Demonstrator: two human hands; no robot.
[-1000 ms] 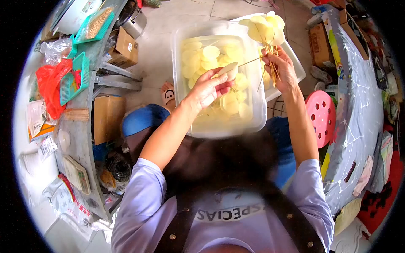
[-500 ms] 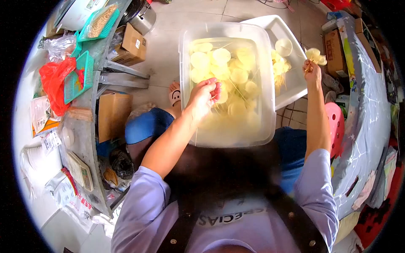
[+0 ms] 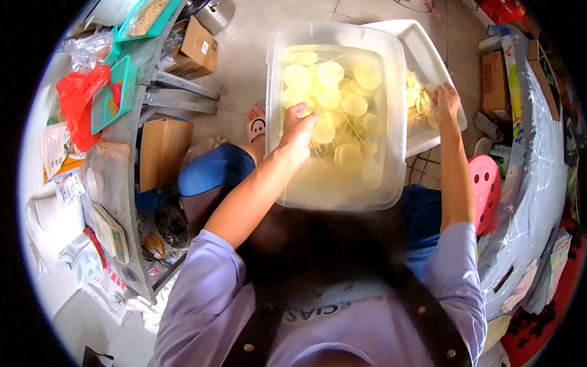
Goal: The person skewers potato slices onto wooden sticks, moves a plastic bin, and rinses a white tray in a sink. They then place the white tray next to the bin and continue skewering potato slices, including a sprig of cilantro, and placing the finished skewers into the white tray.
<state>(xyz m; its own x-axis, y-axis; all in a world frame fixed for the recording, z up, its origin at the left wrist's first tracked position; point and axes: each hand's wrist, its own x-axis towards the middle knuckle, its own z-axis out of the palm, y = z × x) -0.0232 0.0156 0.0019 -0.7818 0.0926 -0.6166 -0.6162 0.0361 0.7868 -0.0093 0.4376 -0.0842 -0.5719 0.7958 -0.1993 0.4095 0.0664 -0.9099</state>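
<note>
A clear plastic tub (image 3: 395, 153) in front of me holds cloudy liquid with many pale yellow round slices (image 3: 330, 73) on thin skewers; they look like potato. My left hand (image 3: 296, 131) is over the tub's left half, fingers curled and thumb raised. What it grips, if anything, is hidden. My right hand (image 3: 447, 101) is closed at the right side of a white tray (image 3: 422, 43), with pale slices beside its fingers; the skewers in its grip are mostly covered. More skewered slices (image 3: 417, 95) lie in the tray.
A metal table (image 3: 131, 177) on the left carries a teal basket (image 3: 122, 92), a red plastic bag (image 3: 82, 113) and a scale-like device (image 3: 110, 232). Cardboard boxes (image 3: 162, 150) sit below it. At right are a pink perforated seat (image 3: 484, 189) and a cloth-covered surface (image 3: 526, 202).
My right hand has come down to the tray with the skewered slices it held raised to the right. My left hand has shifted slightly within the tub area. The view has moved a little.
</note>
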